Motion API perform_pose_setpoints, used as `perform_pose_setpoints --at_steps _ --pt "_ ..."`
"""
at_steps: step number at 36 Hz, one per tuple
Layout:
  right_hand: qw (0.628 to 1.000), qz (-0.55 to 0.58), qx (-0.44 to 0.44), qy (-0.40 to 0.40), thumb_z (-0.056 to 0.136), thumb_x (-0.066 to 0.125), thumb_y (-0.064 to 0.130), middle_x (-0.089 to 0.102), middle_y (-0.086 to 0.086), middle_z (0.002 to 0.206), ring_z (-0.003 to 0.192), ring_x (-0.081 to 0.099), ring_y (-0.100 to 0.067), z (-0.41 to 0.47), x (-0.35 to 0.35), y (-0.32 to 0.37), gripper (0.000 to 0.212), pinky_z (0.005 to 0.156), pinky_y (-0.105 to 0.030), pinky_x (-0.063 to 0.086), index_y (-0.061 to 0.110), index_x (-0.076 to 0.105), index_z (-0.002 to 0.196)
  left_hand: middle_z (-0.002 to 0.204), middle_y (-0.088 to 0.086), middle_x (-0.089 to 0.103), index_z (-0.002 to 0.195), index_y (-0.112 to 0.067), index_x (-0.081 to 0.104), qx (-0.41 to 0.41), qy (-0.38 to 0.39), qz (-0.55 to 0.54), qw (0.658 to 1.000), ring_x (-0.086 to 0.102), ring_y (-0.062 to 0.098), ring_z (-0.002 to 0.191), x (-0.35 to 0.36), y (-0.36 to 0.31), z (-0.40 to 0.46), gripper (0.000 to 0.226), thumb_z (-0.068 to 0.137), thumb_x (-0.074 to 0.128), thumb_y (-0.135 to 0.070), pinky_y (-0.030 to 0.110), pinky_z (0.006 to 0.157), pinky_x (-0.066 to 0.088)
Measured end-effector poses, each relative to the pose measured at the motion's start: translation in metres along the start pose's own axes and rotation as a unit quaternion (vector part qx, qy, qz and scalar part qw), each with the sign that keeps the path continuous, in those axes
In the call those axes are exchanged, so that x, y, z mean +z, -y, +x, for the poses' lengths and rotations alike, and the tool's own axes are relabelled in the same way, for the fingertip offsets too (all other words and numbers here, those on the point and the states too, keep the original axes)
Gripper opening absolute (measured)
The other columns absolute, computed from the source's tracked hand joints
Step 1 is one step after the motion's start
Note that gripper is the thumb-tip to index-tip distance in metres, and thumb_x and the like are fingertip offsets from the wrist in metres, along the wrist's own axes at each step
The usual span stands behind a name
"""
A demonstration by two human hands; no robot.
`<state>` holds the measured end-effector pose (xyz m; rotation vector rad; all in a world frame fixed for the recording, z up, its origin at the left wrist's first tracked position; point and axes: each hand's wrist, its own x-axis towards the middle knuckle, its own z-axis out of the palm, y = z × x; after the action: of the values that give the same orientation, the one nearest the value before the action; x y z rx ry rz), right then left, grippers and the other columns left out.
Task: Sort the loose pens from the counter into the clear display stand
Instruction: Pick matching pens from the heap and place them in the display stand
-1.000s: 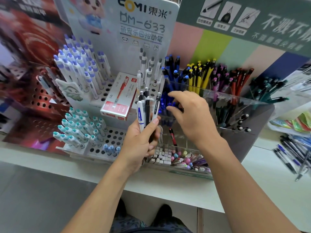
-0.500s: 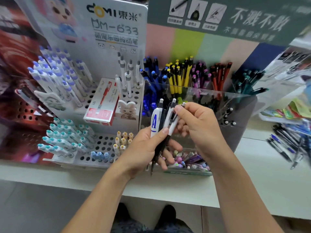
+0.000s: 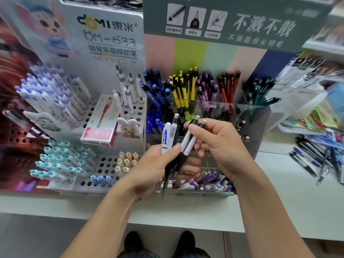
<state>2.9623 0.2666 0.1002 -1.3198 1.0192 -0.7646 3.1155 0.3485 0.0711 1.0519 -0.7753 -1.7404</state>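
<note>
Item: my left hand (image 3: 158, 168) grips a fanned bundle of black-and-white click pens (image 3: 173, 144), tips down, just near of the clear acrylic display stand (image 3: 260, 116) with its blue, yellow, purple, red and teal pens upright in compartments. My right hand (image 3: 217, 144) pinches the upper barrels of two pens in that bundle between thumb and fingertips. Loose dark pens (image 3: 312, 161) lie on the white counter (image 3: 279, 202) at far right, well apart from the stand.

black-and-white pens (image 3: 183, 144) bunched upright, before clear display stand (image 3: 260, 116), loose pens (image 3: 316, 162) on counter
</note>
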Motion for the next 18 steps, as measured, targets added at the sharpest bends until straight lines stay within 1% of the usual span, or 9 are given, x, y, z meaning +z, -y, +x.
perform_pose_setpoints --at_steps 3,5,7,8,9,10,12,14,18 --pt "1.000 0.007 -0.004 -0.002 0.099 0.061 0.009 0.058 -0.009 0.063 0.052 0.051 -0.013 0.005 -0.002 0.007 0.014 0.042 -0.020 0.043 0.004 0.073 0.096 0.112 0.016 0.075 0.122 -0.008 0.068 0.026 -0.025 0.037 0.999 0.071 0.033 0.107 -0.004 -0.005 0.001 0.036 0.106 0.041 -0.023 0.045 0.096 0.057" --pt "1.000 -0.004 -0.005 -0.008 0.101 0.058 0.009 0.055 -0.010 0.060 0.049 0.048 -0.014 0.007 -0.004 0.012 0.016 0.038 -0.020 0.040 0.005 0.072 0.093 0.111 0.010 0.076 0.122 -0.008 0.069 0.049 -0.055 0.110 0.991 0.071 0.027 0.109 -0.006 -0.006 0.003 0.034 0.108 0.040 -0.019 0.037 0.097 0.056" --pt "1.000 -0.025 -0.011 -0.011 0.101 0.057 0.010 0.052 -0.018 0.059 0.046 0.047 -0.014 0.007 -0.009 0.016 0.017 0.036 -0.020 0.037 0.000 0.069 0.093 0.097 0.005 0.077 0.115 -0.006 0.069 0.066 -0.104 0.167 0.978 0.074 0.016 0.093 -0.008 -0.005 0.005 0.031 0.108 0.041 -0.015 0.027 0.085 0.059" --pt "0.999 -0.044 -0.013 -0.009 0.102 0.057 0.011 0.053 -0.027 0.062 0.045 0.047 -0.015 0.006 -0.012 0.017 0.019 0.035 -0.021 0.036 -0.002 0.067 0.094 0.083 0.003 0.074 0.110 -0.006 0.069 0.070 -0.124 0.189 0.972 0.072 0.014 0.076 -0.008 -0.005 0.006 0.029 0.108 0.041 -0.015 0.025 0.072 0.058" --pt "0.998 -0.066 -0.013 -0.005 0.102 0.056 0.013 0.055 -0.037 0.070 0.046 0.047 -0.015 0.004 -0.013 0.018 0.020 0.036 -0.021 0.035 -0.004 0.065 0.096 0.070 0.001 0.065 0.104 -0.008 0.067 0.069 -0.135 0.211 0.966 0.062 0.013 0.059 -0.008 -0.004 0.006 0.027 0.108 0.042 -0.018 0.024 0.057 0.053" --pt "0.996 -0.087 -0.012 0.002 0.102 0.056 0.014 0.057 -0.043 0.080 0.047 0.048 -0.016 0.002 -0.014 0.018 0.021 0.036 -0.020 0.035 -0.005 0.063 0.098 0.061 -0.003 0.054 0.100 -0.011 0.065 0.061 -0.137 0.229 0.962 0.048 0.011 0.049 -0.009 -0.002 0.006 0.025 0.108 0.043 -0.021 0.023 0.047 0.042" --pt "0.994 -0.106 -0.013 0.018 0.102 0.057 0.015 0.058 -0.044 0.085 0.047 0.048 -0.015 -0.002 -0.013 0.016 0.021 0.038 -0.018 0.036 -0.005 0.063 0.099 0.057 -0.011 0.040 0.092 -0.017 0.057 0.026 -0.117 0.227 0.967 0.031 0.007 0.047 -0.008 0.001 0.005 0.022 0.107 0.045 -0.028 0.020 0.043 0.028" --pt "0.994 -0.099 -0.025 0.026 0.102 0.057 0.014 0.058 -0.036 0.074 0.047 0.049 -0.013 -0.004 -0.010 0.010 0.016 0.037 -0.020 0.036 0.001 0.067 0.100 0.059 -0.011 0.036 0.087 -0.022 0.047 -0.007 -0.087 0.192 0.978 0.026 0.006 0.046 -0.006 0.002 0.004 0.022 0.107 0.044 -0.031 0.018 0.042 0.024" --pt "0.995 -0.066 -0.072 -0.019 0.103 0.055 0.010 0.059 -0.003 0.061 0.045 0.049 -0.011 -0.005 -0.008 0.012 0.014 0.036 -0.021 0.038 0.005 0.069 0.103 0.064 0.000 0.028 0.077 -0.017 0.037 -0.013 -0.075 0.064 0.995 0.022 0.009 0.044 -0.012 -0.005 0.003 0.033 0.107 0.040 -0.030 0.019 0.038 0.018"
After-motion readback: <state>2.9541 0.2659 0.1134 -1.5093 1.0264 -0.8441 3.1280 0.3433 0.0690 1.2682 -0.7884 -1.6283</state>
